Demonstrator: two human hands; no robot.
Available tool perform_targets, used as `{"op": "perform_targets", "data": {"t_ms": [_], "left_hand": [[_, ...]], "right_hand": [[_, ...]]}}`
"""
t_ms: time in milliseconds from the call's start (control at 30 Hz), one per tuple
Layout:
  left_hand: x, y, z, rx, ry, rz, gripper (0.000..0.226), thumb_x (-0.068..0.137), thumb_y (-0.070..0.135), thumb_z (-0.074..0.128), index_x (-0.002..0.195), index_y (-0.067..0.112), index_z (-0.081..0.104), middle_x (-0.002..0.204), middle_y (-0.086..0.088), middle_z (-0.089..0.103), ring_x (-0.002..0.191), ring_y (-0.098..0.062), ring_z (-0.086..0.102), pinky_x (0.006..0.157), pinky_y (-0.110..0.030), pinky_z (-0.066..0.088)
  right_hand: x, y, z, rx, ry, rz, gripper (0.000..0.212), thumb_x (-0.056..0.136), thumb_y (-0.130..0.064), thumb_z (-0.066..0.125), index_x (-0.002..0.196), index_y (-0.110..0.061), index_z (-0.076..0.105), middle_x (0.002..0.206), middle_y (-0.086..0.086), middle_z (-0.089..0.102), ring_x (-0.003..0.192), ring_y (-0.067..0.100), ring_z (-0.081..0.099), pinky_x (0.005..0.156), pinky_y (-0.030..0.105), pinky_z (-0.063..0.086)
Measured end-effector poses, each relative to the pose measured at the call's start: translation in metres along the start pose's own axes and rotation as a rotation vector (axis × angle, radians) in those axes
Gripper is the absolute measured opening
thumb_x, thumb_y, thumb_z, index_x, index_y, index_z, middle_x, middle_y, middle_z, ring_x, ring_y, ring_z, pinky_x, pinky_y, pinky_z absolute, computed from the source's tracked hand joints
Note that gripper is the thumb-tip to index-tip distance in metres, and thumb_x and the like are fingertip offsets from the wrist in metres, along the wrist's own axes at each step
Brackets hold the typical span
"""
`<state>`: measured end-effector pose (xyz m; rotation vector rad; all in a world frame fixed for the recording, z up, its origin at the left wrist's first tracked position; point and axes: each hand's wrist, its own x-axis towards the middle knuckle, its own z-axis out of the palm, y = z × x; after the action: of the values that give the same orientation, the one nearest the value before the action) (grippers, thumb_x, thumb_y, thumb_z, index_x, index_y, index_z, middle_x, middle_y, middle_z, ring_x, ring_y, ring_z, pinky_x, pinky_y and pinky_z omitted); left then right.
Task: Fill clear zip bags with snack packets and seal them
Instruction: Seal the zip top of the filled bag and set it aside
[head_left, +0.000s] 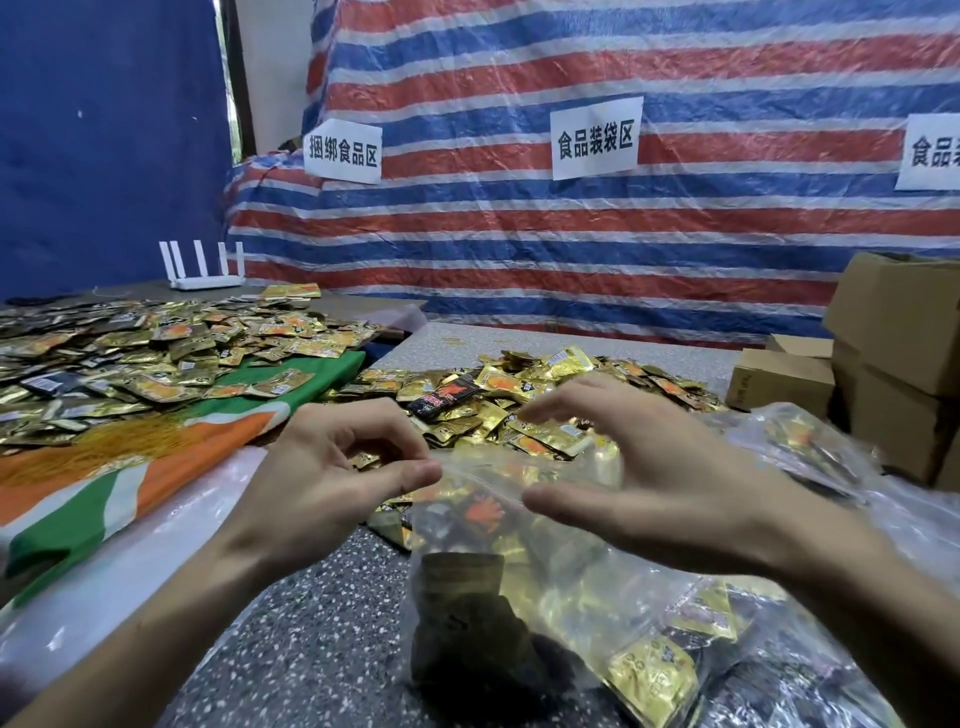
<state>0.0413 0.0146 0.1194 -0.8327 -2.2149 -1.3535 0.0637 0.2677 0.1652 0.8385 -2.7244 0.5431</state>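
Entry, hidden or unclear first:
- Your right hand (654, 467) was motion-blurred. It was spread in an open curve at 3 o'clock of the bag mouth, with the thumb over the film and no grip closed.
- Your left hand (337, 467) pinched the mouth's corner at 9 o'clock between thumb and curled forefinger. The film there was too clear to trace exactly.
- Both forearms were cut off by the lower edge.
- At 5 o'clock, you could not tell where one bag's film ended and the next began.
- The paper sign at 2 o'clock was cut off by the frame.

Materials and shapes:
- Clear zip bag (545, 597): thin, crinkled, glossy. It stood at 6 o'clock on the speckled stone tabletop (311, 649), holding gold foil and dark packets.
- Snack packets (519, 400): small flat foil rectangles, gold with orange print, heaped loose at 12 o'clock.
- Second heap (156, 353): at 10 o'clock, spread over a green, orange and white cloth (156, 483).
- Filled bag (795, 441): lay at 3 o'clock.
- Cardboard boxes (893, 332): stacked at 2 o'clock.
- Striped tarpaulin (571, 234): woven, red, blue and white, at the back.
- White router (208, 270): stood at 11 o'clock.
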Motion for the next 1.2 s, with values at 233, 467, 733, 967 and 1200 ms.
{"op": "perform_targets", "data": {"t_ms": [233,467,733,967,1200], "left_hand": [[-0.001,0.004,0.004,0.033,0.006,0.03,0.004,0.075,0.02,0.075,0.072,0.019,0.072,0.075,-0.002,0.07,0.073,-0.018,0.065,0.068,-0.038,0.051],[-0.007,-0.001,0.003,0.108,-0.055,0.069,0.002,0.084,0.021,0.067,0.083,0.019,0.068,0.078,0.005,0.065,0.074,-0.016,0.061,0.067,-0.029,0.049],[-0.011,0.002,0.009,0.274,0.048,0.196,0.008,0.08,0.007,0.066,0.075,0.013,0.064,0.071,0.013,0.056,0.068,-0.009,0.054,0.059,-0.026,0.044],[-0.009,-0.002,0.013,0.145,-0.021,0.158,0.013,0.085,0.029,0.061,0.076,0.02,0.064,0.071,0.009,0.06,0.068,-0.012,0.057,0.061,-0.019,0.044],[-0.009,-0.008,0.013,0.211,0.015,0.217,0.023,0.088,0.028,0.059,0.07,0.016,0.065,0.066,0.01,0.059,0.063,-0.009,0.056,0.057,-0.017,0.04]], "right_hand": [[0.032,-0.031,0.021,-0.062,0.038,-0.101,0.009,0.09,-0.033,0.064,0.097,-0.03,0.069,0.091,-0.018,0.062,0.092,0.007,0.061,0.082,0.038,0.052],[0.036,-0.038,0.03,-0.126,0.049,-0.131,0.007,0.089,-0.034,0.055,0.092,-0.031,0.061,0.088,-0.011,0.064,0.085,0.016,0.06,0.073,0.04,0.053],[0.035,-0.042,0.035,-0.098,0.063,-0.08,0.012,0.089,-0.041,0.056,0.091,-0.033,0.065,0.084,-0.015,0.066,0.084,0.011,0.062,0.07,0.038,0.054],[0.03,-0.038,0.03,-0.098,0.053,-0.046,0.005,0.089,-0.033,0.061,0.091,-0.033,0.066,0.082,-0.013,0.065,0.081,0.013,0.059,0.071,0.036,0.052],[0.022,-0.023,0.021,-0.051,0.021,-0.09,0.013,0.086,-0.045,0.07,0.094,-0.036,0.067,0.081,-0.025,0.058,0.077,-0.001,0.052,0.072,0.034,0.049]]}}
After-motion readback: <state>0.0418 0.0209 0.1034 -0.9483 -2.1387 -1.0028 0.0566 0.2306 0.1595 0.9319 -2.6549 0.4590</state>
